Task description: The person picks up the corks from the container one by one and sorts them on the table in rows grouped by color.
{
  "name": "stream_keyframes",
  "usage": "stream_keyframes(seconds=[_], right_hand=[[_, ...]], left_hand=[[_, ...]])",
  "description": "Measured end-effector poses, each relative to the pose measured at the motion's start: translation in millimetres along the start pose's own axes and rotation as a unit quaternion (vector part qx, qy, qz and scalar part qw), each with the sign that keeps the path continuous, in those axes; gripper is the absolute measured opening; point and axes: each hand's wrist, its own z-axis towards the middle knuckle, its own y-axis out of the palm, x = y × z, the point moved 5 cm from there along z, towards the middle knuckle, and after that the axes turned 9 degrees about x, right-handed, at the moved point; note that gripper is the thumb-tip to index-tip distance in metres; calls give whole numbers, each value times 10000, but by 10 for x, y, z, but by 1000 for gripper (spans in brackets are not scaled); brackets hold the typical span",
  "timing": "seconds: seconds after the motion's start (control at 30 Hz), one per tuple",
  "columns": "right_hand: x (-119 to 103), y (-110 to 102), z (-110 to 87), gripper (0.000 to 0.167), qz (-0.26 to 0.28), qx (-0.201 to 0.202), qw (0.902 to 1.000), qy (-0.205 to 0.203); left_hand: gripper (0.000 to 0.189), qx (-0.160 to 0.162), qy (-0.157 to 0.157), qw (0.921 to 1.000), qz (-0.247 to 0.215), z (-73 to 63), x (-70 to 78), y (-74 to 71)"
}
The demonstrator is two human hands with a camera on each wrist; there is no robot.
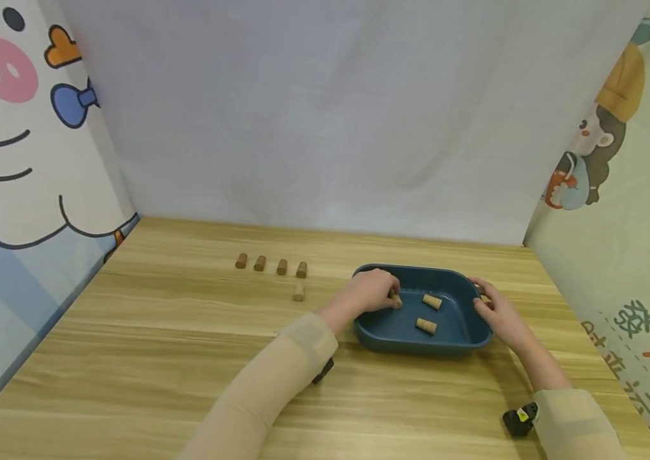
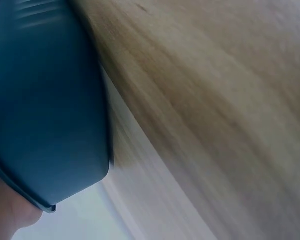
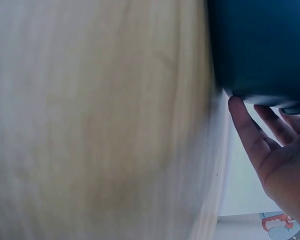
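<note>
A dark blue rectangular dish (image 1: 421, 348) with rounded corners rests on the wooden table. My left hand (image 1: 368, 294) reaches over its left rim and pinches a cork (image 1: 396, 300) low inside; the fingers partly hide it. Two more corks lie in the dish, one farther back (image 1: 431, 301) and one nearer the front (image 1: 426, 326). My right hand (image 1: 500, 316) holds the dish's right end, with the thumb by the rim. In the right wrist view, the fingers of that hand (image 3: 277, 145) touch the dish's outer wall (image 3: 265, 50).
Left of the dish, several darker corks (image 1: 281, 266) stand in a row on the table (image 1: 147, 332). One lighter cork (image 1: 299, 292) stands in front of the row's right end. A pale curtain (image 1: 325, 128) hangs behind the table, with printed panels at both sides.
</note>
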Motion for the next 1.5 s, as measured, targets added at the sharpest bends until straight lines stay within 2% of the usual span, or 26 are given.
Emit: stream_keyframes(seconds=[0.43,0.7,0.87,1.1,1.33,1.5], right_hand=[[-4,12,3,49,-2,-26,10000,-15],[-9,19,3,49,-87,-20,10000,-10],[-6,26,2,49,-63,-44,10000,-14],[-16,20,-11,48,5,-21,10000,-24],[-45,-4,-28,48,-19,28,10000,-61],[-55,-4,-31,49,5,17,10000,-69]], left_hand=[[30,41,37,10000,-30,0,-7,11],[28,298,417,9985,-211,-38,12,-40],[25,549,702,9937,-674,-100,23,-112],[27,846,948,9829,-1334,-201,-22,-228],[28,871,1066,9759,-1693,-324,-46,-388],[26,876,1108,9726,-1848,-453,-58,-573]])
